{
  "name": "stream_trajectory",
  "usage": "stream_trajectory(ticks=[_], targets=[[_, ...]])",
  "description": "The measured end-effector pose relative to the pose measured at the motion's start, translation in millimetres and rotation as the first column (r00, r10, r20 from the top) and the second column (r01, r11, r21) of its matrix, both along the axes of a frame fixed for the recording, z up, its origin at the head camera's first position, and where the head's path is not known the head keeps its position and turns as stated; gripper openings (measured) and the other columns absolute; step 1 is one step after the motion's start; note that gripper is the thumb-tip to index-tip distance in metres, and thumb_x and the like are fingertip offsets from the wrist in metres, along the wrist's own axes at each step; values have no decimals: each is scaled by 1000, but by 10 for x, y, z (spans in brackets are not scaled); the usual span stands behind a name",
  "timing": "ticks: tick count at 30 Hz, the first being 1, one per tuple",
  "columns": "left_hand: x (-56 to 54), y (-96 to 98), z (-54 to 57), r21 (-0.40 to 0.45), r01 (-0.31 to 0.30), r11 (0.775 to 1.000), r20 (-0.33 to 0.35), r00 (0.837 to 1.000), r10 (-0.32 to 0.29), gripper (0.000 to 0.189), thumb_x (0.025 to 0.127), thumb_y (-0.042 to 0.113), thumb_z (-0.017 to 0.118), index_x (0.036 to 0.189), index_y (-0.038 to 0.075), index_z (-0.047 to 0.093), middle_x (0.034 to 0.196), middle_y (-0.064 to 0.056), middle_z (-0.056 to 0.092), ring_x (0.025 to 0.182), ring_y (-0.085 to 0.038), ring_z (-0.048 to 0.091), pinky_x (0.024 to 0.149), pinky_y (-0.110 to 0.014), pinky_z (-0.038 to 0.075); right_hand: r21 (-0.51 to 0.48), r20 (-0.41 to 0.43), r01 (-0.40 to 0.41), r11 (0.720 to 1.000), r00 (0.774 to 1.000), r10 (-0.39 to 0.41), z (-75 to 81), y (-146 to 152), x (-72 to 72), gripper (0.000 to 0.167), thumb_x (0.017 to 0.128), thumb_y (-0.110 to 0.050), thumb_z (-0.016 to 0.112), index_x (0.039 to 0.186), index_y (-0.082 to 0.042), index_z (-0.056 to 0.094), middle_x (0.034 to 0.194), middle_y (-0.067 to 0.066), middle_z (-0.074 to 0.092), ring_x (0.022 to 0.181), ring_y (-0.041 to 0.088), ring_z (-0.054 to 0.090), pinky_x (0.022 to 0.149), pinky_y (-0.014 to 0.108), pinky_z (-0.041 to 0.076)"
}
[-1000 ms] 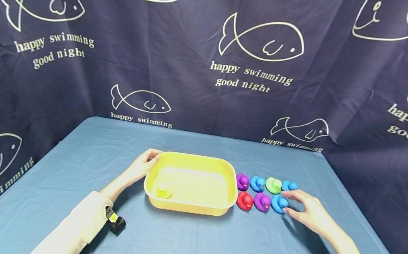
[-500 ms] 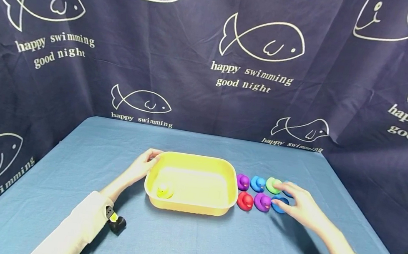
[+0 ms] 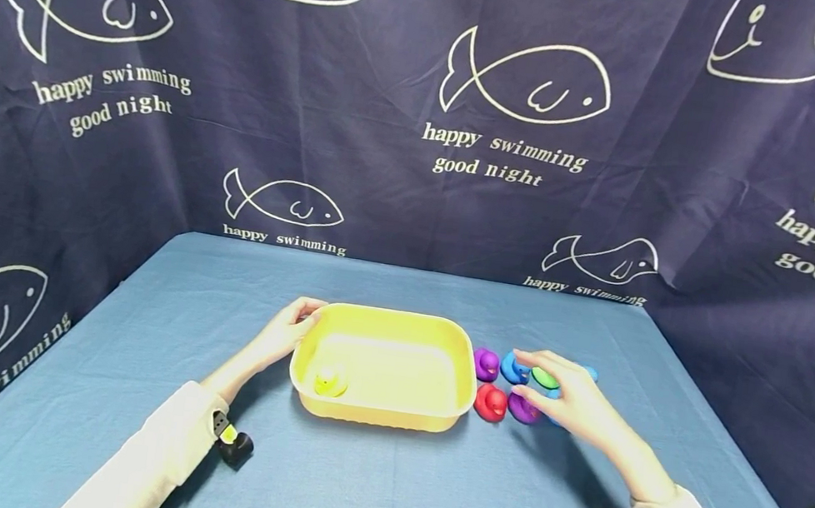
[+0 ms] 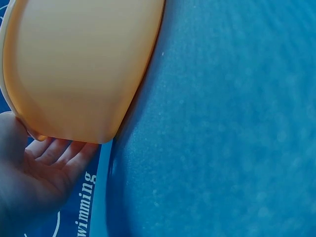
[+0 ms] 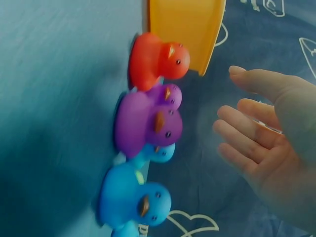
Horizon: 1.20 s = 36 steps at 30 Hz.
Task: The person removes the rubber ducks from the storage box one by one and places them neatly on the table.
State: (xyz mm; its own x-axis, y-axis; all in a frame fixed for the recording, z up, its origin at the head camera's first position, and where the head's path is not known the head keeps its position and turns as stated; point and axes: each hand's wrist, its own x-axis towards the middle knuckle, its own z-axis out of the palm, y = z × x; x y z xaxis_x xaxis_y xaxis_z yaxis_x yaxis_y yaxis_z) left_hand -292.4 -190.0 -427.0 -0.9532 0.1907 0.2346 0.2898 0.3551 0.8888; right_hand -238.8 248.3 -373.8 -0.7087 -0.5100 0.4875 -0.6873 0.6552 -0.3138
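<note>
My left hand [image 3: 283, 334] grips the left end of a yellow plastic basin [image 3: 377, 416], thumb at the rim and fingers against the outer wall. Inside, a yellow rubber duck [image 3: 329, 382] sits in the front left corner. Over the rubber ducks to the right hovers my right hand [image 3: 583, 398], fingers spread and holding nothing. Its fingertips overlap a blue duck [image 3: 513, 368] and a purple duck [image 3: 522, 410] in the head view. The right wrist view shows a gap between the hand and the front row: red duck [image 5: 144, 61], purple duck [image 5: 132, 123], blue duck [image 5: 118, 195].
Another purple duck [image 3: 486, 366] stands close by the basin's right end. A green duck [image 3: 542, 378] and a further blue duck [image 3: 592, 373] in the back row are partly covered by the right hand. Dark fish-print cloth [image 3: 393, 118] hangs behind the blue-covered table [image 3: 351, 482].
My right hand has moved left over the ducks, from the rightmost blue ones toward the middle of the rows. The left hand and the basin have stayed in place.
</note>
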Motion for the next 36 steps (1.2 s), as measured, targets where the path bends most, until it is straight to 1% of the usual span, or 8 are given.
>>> stream_trajectory(ticks=[2,5,9,12,17,21,28,36], targets=[[3,4,7,6,-2,1000,4,1000,2,34,99,18,46,124,-5,49,119,-25,57,101,-22,60,81,-22,48,-3,15,2,1000,1000,-2,16,-53,-2,47,74,-16,79,118,-9,65,113,4,66,106,22,60,94,7,36],[4,8,13,14,1,1000,5,1000,-1,33,99,17,47,123,-4,50,119,-24,58,100,-22,60,80,-20,48,8,19,3,1000,1000,-4,40,-140,-8,48,74,-19,79,118,-10,64,112,2,66,106,20,60,92,23,46],[4,12,12,23,2,1000,3,1000,-2,32,99,19,47,123,-3,51,120,-24,58,101,-24,59,80,-19,47,13,-6,-17,1000,1000,17,60,-265,-23,46,73,-18,80,116,-9,66,109,1,67,103,18,62,85,39,51],[5,10,3,25,3,1000,0,1000,-3,33,99,19,48,123,-4,51,119,-24,58,102,-26,59,80,-18,47,19,-27,-31,999,999,32,61,-353,-29,46,72,-20,81,115,-10,67,107,0,67,99,17,63,83,39,53],[-3,6,-24,29,3,1000,1,1000,-3,33,99,18,47,123,-4,50,120,-25,57,104,-29,58,80,-18,47,10,46,-78,997,996,78,78,-505,-37,44,77,-21,78,117,-9,64,107,3,66,100,20,63,84,40,52],[-3,-3,-31,24,9,1000,-7,1000,-9,34,99,18,46,123,-6,49,119,-26,57,101,-24,59,80,-18,47,-16,48,-133,991,990,134,84,-636,-62,42,76,-15,78,114,-3,65,107,8,66,99,24,62,85,42,52],[-16,-6,-26,16,-3,1000,4,1000,3,32,99,16,46,123,-5,49,119,-25,57,98,-16,59,80,-18,47,-32,92,-128,991,987,130,90,-890,-58,40,77,-17,76,113,-3,65,112,9,66,107,28,60,92,46,47],[-8,2,-16,25,3,1000,5,1000,-3,33,99,18,47,123,-4,50,121,-24,57,103,-25,58,81,-18,47,-31,6,-195,980,981,195,83,-1120,-73,39,76,-17,78,109,-1,66,106,8,68,99,22,62,87,40,50]])
